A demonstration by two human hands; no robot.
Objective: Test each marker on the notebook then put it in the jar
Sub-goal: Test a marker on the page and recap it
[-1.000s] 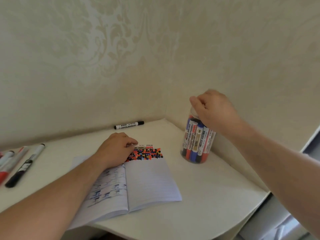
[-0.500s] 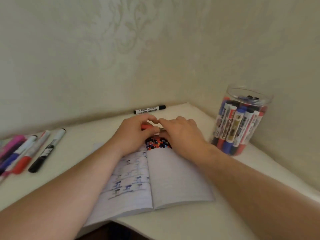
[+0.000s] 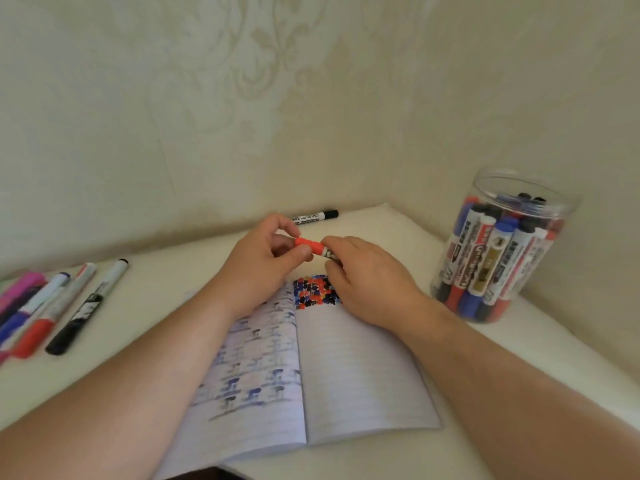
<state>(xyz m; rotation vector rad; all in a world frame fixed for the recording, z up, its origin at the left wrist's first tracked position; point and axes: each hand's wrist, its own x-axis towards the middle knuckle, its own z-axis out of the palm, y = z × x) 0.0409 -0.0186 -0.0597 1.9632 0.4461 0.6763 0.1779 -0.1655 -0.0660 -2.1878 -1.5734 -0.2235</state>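
A red-capped marker (image 3: 309, 244) is held level just above the top of the open notebook (image 3: 360, 372). My left hand (image 3: 263, 263) pinches its red cap between thumb and fingers. My right hand (image 3: 367, 278) grips the white barrel, most of which is hidden under its fingers. A patch of red, blue and black test dots (image 3: 313, 291) fills the top of the right page, directly below the marker. The clear plastic jar (image 3: 502, 251) stands at the right against the wall, open and packed with several upright markers.
Several loose markers (image 3: 52, 306) lie in a row at the left of the white table (image 3: 398, 230). One black-capped marker (image 3: 315, 216) lies by the wall behind my hands. Walls close off the corner behind and to the right.
My right hand left the jar and came across to the marker by my left hand. Both hands have now lifted the red marker slightly off the page.
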